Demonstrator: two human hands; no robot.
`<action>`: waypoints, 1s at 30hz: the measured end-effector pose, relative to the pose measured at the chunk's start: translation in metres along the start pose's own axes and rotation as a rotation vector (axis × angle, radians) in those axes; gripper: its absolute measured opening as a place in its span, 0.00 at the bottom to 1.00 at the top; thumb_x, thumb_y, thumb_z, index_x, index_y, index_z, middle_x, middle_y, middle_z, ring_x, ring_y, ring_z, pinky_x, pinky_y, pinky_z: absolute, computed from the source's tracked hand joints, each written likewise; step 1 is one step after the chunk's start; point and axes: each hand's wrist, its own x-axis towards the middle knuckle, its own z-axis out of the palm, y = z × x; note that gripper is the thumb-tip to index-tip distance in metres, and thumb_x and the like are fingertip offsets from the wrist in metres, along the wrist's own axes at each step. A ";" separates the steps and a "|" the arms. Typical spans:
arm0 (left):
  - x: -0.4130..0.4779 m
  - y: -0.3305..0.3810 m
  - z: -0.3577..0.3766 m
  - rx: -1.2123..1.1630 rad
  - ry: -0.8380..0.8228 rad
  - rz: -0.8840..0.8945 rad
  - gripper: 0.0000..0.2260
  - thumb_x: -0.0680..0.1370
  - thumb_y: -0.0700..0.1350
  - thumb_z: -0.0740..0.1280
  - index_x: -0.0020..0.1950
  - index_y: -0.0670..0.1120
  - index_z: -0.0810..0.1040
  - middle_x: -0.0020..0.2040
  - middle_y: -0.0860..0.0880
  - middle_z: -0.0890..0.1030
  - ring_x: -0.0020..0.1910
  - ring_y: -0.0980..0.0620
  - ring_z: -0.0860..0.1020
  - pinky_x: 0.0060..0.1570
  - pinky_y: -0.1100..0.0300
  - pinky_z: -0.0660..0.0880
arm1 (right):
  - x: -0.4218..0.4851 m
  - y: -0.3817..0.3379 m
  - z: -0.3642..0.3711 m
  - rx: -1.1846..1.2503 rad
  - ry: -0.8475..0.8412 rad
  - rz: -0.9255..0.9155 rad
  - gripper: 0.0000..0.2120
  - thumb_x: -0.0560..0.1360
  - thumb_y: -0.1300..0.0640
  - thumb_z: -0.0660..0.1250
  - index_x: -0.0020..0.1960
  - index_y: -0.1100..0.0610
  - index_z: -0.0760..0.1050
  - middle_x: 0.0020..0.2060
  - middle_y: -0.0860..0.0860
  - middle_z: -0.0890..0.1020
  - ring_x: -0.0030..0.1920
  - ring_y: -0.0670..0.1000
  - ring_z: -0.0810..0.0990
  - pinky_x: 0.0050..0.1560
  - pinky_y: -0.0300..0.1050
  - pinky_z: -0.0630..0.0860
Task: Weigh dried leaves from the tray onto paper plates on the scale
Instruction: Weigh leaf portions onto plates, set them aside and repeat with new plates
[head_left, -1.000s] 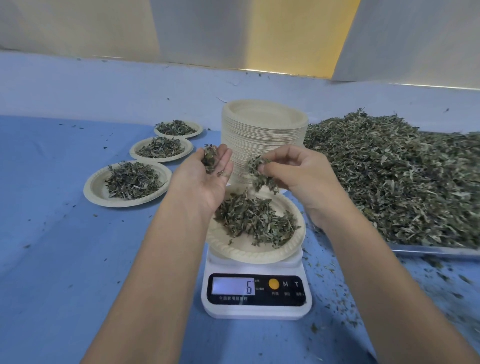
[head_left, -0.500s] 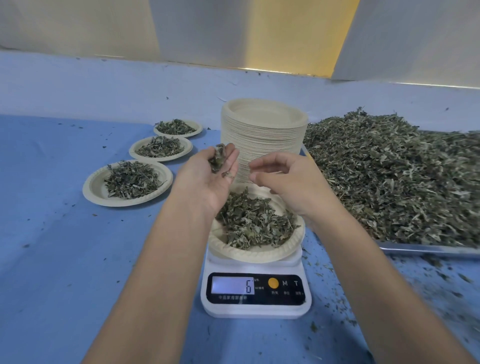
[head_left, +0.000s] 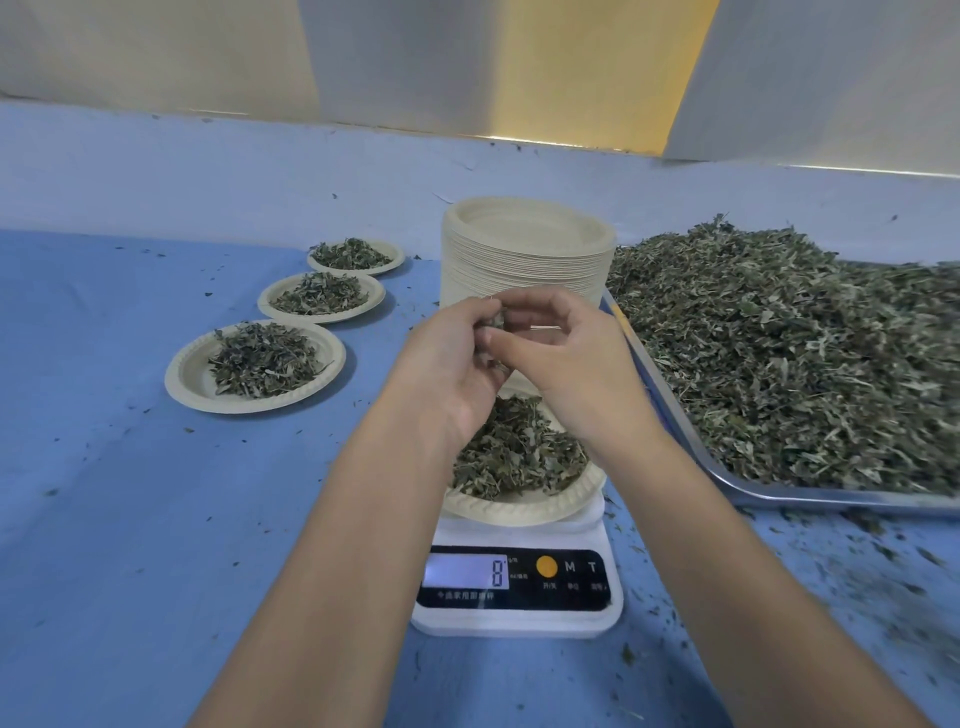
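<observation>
A white digital scale (head_left: 519, 616) stands on the blue table, its display reading 8. On it sits a paper plate (head_left: 524, 512) with a heap of dried leaves (head_left: 519, 457). Both hands meet above the plate's far edge. My left hand (head_left: 449, 364) is curled round a small clump of dried leaves (head_left: 495, 321). My right hand (head_left: 563, 364) has its thumb and curled fingers pinching at that same clump. To the right, the metal tray (head_left: 779, 500) is piled high with dried leaves (head_left: 779, 353).
A tall stack of empty paper plates (head_left: 527, 249) stands just behind my hands. Three filled plates lie in a row at the left: near (head_left: 189, 387), middle (head_left: 376, 296), far (head_left: 397, 254). Leaf crumbs litter the blue table (head_left: 130, 519), mostly below the tray.
My right hand dropped its leaves onto the plate, then moved left to my left hand's clump. Both hands are now together. The scale reading went from 6 to 8.
</observation>
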 end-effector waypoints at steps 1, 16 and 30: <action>0.000 0.000 0.000 -0.003 -0.002 -0.002 0.07 0.79 0.35 0.58 0.44 0.38 0.73 0.44 0.41 0.76 0.42 0.44 0.77 0.55 0.56 0.74 | 0.000 0.000 0.000 0.006 0.007 0.012 0.15 0.67 0.61 0.76 0.52 0.53 0.78 0.42 0.44 0.82 0.42 0.42 0.82 0.41 0.33 0.78; 0.006 0.003 -0.006 -0.124 0.035 -0.038 0.09 0.82 0.39 0.55 0.49 0.37 0.73 0.46 0.41 0.78 0.42 0.48 0.77 0.38 0.62 0.74 | 0.001 -0.003 -0.006 -0.061 0.028 -0.007 0.07 0.70 0.59 0.74 0.45 0.49 0.80 0.37 0.45 0.81 0.38 0.44 0.80 0.46 0.45 0.79; 0.008 0.014 -0.018 -0.148 0.137 0.038 0.11 0.82 0.39 0.55 0.42 0.41 0.73 0.41 0.46 0.79 0.48 0.50 0.79 0.51 0.59 0.73 | -0.003 -0.010 -0.031 -0.638 -0.802 0.057 0.15 0.66 0.54 0.78 0.51 0.47 0.81 0.44 0.40 0.75 0.38 0.32 0.71 0.38 0.26 0.68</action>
